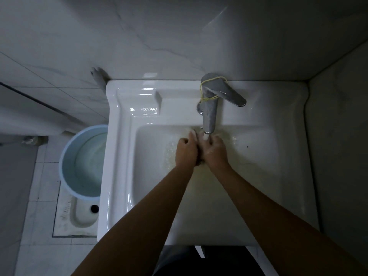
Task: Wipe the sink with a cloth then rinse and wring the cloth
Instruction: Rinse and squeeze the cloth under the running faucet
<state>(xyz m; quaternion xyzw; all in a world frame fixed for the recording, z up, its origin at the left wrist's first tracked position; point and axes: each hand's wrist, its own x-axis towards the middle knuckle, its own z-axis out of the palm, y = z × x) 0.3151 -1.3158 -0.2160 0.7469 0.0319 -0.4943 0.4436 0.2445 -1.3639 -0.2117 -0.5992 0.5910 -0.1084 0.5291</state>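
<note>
Both grips hold the wadded cloth: my left hand and right hand curl together beneath the chrome faucet, over the glossy white sink.

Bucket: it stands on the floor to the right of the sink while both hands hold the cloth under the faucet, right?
No. The head view shows the bucket standing on the floor to the left of the sink, not the right. The rest holds: the left hand and right hand hold the cloth together under the faucet.
</note>
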